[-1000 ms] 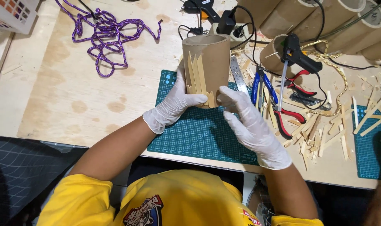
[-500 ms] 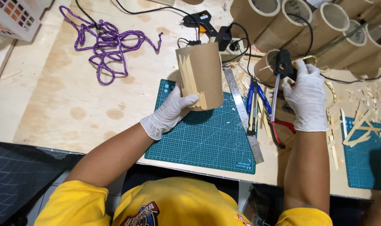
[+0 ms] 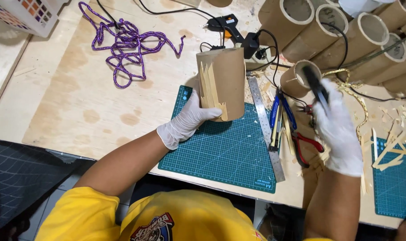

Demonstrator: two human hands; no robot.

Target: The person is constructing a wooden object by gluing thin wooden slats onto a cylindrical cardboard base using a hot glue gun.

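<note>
- Pale plywood tabletop fills the view from above, with a dark green gridded cutting mat lying near its front edge.
- At the bottom, the person's yellow shirt shows, both bare forearms reaching forward.
- The left hand, in a white glove, is closed around the lower end of a brown cardboard tube — the tube is held upright above the mat's far edge.
- Thin pale wooden strips are stuck lengthwise on the tube's near side, their tips jagged.
- The right hand, also in a white glove and blurred, is wrapped around a black glue gun above the right part of the table, well apart from the tube.
- Between the hands lie a long steel ruler, blue-handled pliers and red-handled pliers, just beside the mat's right edge.
- A short cardboard tube lies on its side behind the tools.
- Further right, pale wood offcuts are scattered — some over a second green mat.
- Far right, a stack of long cardboard tubes lies with open ends facing the viewer.
- Far left, a tangled purple cord rests on the plywood, and a white plastic basket sits at the corner.
- A second black glue gun with black cables lies behind the held tube.
</note>
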